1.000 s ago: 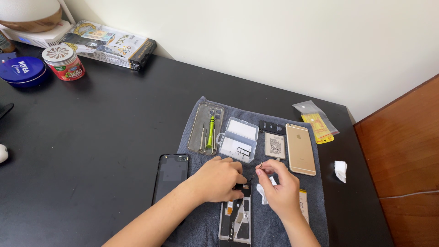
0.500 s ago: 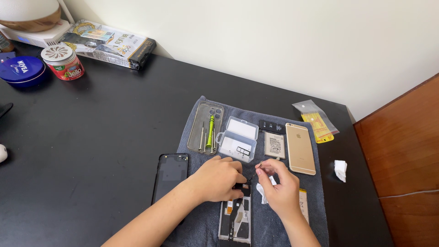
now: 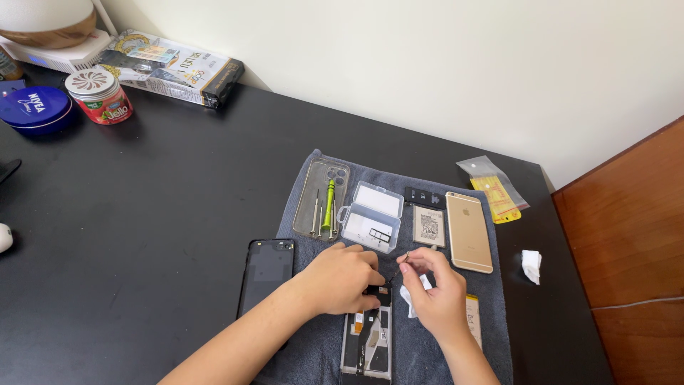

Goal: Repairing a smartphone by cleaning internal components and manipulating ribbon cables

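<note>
An opened phone (image 3: 368, 342) with its insides showing lies on a grey cloth mat (image 3: 306, 214) near the table's front edge. My left hand (image 3: 340, 278) rests curled over its top end, fingers gripping it. My right hand (image 3: 436, 292) is just to the right of that, with thumb and forefinger pinched on a small thin dark part (image 3: 406, 257) held just above the mat. A bit of white tissue (image 3: 410, 299) lies under the right hand.
On the mat are a clear phone case with small screwdrivers (image 3: 323, 203), an open clear plastic box (image 3: 370, 217), a flat battery (image 3: 429, 227) and a gold phone face down (image 3: 469, 231). A black back cover (image 3: 266, 271) lies left. A plastic bag (image 3: 493, 187), a tissue wad (image 3: 531, 265), a red jar (image 3: 100, 96) and a blue tin (image 3: 34, 108) sit farther off.
My right hand's pinched fingertips have shifted slightly; the left hand stays on the opened phone. Nothing else has moved.
</note>
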